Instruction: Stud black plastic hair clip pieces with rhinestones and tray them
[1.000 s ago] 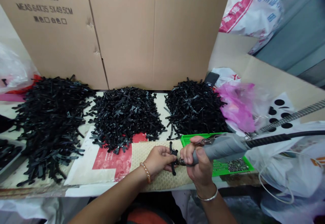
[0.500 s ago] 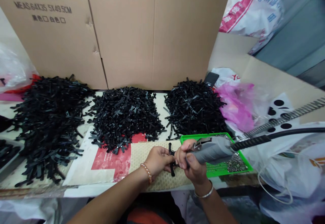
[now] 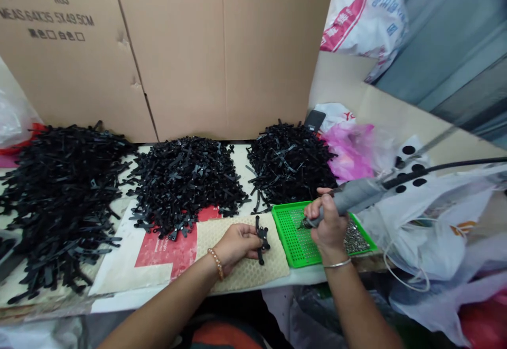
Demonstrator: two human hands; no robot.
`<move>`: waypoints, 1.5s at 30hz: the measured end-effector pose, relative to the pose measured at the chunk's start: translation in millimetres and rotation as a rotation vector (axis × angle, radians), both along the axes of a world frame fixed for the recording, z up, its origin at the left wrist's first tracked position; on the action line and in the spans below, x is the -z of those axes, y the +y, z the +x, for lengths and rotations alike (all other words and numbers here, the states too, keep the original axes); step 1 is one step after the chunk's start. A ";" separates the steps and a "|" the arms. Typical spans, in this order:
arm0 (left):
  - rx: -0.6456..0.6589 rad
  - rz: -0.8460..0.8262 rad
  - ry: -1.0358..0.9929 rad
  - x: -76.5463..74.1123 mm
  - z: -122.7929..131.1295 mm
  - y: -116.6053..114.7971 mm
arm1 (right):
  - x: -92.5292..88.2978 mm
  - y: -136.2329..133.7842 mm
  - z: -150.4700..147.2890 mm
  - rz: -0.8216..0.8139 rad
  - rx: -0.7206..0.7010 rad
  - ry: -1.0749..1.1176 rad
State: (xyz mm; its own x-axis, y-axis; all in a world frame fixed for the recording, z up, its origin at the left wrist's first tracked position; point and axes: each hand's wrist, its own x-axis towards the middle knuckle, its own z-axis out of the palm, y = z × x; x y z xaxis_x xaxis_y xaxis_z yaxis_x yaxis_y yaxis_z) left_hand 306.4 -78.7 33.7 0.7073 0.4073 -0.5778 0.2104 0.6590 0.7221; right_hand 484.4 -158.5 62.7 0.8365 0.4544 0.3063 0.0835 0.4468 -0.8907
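Over a cream honeycomb-textured mat [image 3: 243,277], my left hand [image 3: 238,246] pinches a small black plastic part [image 3: 262,238] with several arms. My right hand [image 3: 328,225] is wrapped round a grey electric screwdriver [image 3: 358,197], which tilts down to the left above a green perforated tray [image 3: 287,233]. The tool's tip is over the tray, apart from the black part. Small metal screws [image 3: 355,237] are heaped at the tray's right end, partly behind my right hand and wrist.
Three heaps of black plastic pieces, a left heap [image 3: 67,196], a middle heap [image 3: 186,180] and a right heap [image 3: 291,161], line the table before a large cardboard box [image 3: 222,58]. Plastic bags [image 3: 431,238] lie to the right. A black cable [image 3: 447,168] runs from the screwdriver.
My right hand has drawn the screwdriver away from the black part, rightward over the green tray. My left hand still holds the part over the mat. The whole view has shifted slightly.
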 end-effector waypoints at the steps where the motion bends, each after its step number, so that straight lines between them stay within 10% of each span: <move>1: -0.001 0.000 0.004 -0.5 -0.3 -0.1 | 4.9 -0.4 1.6 -0.022 -0.010 0.006; 31: -0.010 -0.026 -0.030 0.9 -1.4 0.5 | 28.7 -8.6 1.2 -0.120 -0.098 -0.084; 38: -0.030 -0.048 -0.012 1.8 0.5 -0.5 | -3.7 -4.3 -7.7 -0.002 -0.049 0.013; 45: -0.023 -0.038 -0.049 2.9 0.3 0.1 | -24.1 16.9 -60.3 0.078 -0.296 0.130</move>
